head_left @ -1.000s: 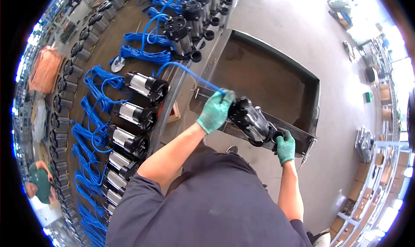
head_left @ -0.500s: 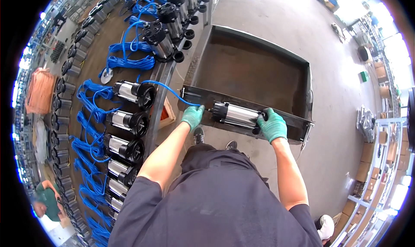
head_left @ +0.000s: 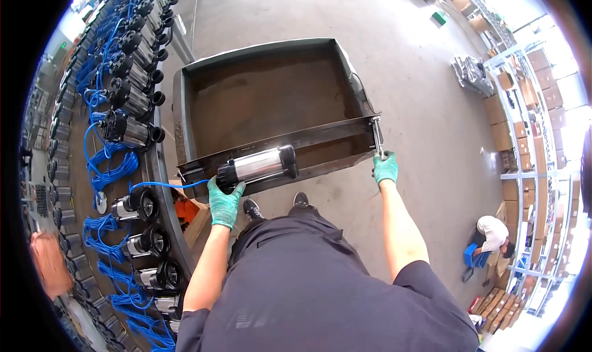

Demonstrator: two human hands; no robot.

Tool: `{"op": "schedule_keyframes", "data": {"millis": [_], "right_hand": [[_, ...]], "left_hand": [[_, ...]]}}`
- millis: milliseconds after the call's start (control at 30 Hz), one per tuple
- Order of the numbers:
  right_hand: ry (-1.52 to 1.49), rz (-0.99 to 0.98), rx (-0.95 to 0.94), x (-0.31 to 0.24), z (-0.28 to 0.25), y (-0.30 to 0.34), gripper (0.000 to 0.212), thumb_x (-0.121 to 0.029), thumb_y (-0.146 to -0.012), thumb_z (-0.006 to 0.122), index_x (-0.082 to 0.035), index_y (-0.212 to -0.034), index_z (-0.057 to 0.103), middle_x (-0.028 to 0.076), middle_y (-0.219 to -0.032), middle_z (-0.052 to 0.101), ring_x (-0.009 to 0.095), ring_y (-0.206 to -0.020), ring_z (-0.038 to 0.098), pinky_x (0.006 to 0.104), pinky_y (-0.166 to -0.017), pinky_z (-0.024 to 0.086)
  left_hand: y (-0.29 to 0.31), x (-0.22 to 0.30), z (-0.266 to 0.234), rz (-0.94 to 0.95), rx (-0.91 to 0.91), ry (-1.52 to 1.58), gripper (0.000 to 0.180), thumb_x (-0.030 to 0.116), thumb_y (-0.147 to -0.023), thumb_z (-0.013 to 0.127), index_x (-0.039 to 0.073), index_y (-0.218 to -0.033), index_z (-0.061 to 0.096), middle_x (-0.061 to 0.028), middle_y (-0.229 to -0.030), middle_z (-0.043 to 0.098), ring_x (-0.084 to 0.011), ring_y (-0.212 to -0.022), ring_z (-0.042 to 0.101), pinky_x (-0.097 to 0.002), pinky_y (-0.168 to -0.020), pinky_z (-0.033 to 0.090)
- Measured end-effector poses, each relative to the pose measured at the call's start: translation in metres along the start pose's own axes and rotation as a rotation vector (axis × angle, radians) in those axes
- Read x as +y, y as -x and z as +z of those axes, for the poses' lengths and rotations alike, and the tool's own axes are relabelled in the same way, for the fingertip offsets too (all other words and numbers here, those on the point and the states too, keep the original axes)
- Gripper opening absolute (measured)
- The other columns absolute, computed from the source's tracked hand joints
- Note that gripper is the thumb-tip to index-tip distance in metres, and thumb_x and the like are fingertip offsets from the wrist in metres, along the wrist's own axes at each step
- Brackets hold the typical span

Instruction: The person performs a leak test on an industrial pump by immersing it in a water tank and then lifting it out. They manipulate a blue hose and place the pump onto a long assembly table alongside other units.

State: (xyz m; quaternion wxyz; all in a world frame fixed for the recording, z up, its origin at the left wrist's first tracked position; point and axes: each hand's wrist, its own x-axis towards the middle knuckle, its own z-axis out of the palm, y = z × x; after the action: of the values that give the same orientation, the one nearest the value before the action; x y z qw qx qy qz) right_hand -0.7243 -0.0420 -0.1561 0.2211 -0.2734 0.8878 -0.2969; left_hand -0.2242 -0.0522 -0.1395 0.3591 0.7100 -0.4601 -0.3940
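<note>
A silver pump [head_left: 258, 165] with black ends lies across the near edge of a brown water tank [head_left: 265, 93]. From its left end a blue cable [head_left: 169, 184] runs to the bench. My left hand [head_left: 224, 205], in a green glove, grips the pump's black left end, thumb on the near side. At the tank's right corner, my gloved right hand [head_left: 385, 168] is closed on the lower end of a slim metal lever-like fitting [head_left: 377, 135]. Its fingertips are partly hidden, and the fitting's exact kind is unclear.
A long bench [head_left: 169, 213] at left carries several similar pumps [head_left: 132, 130] and coiled blue cables [head_left: 116, 173]. Below it stands a wooden box [head_left: 196, 219] with orange things inside. At far right, a person [head_left: 492, 235] bends by shelves [head_left: 524, 173] of cartons.
My right hand has left the pump's right end and moved to the metal fitting at the tank's corner. My left hand has shifted from the cable onto the pump's end. The view has turned.
</note>
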Motion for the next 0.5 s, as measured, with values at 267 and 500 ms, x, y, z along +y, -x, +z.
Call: {"op": "schedule_keyframes", "data": {"millis": [267,500], "right_hand": [[-0.812,0.253,0.048,0.013,0.05,-0.054,0.025,-0.018,-0.106,0.066,-0.005,-0.124,0.056,0.008,-0.082,0.066,0.019,-0.055,0.064,0.0353,-0.048,0.058],[-0.919,0.238,-0.008,-0.029,0.046,-0.044,0.013,-0.018,-0.103,0.07,-0.009,-0.106,0.061,0.003,-0.068,0.06,0.014,-0.048,0.055,0.0309,-0.042,0.045]], "left_hand": [[0.0,0.019,0.0,-0.008,-0.01,-0.094,0.072,0.016,-0.083,0.094,0.0,-0.136,0.047,-0.0107,-0.123,0.064,-0.0202,-0.111,0.06,-0.0328,-0.102,0.05],[-0.002,0.018,-0.004,-0.03,-0.036,-0.069,0.065,0.013,-0.085,0.091,0.0,-0.133,0.049,-0.0122,-0.122,0.066,-0.0205,-0.11,0.062,-0.0328,-0.101,0.05]]}}
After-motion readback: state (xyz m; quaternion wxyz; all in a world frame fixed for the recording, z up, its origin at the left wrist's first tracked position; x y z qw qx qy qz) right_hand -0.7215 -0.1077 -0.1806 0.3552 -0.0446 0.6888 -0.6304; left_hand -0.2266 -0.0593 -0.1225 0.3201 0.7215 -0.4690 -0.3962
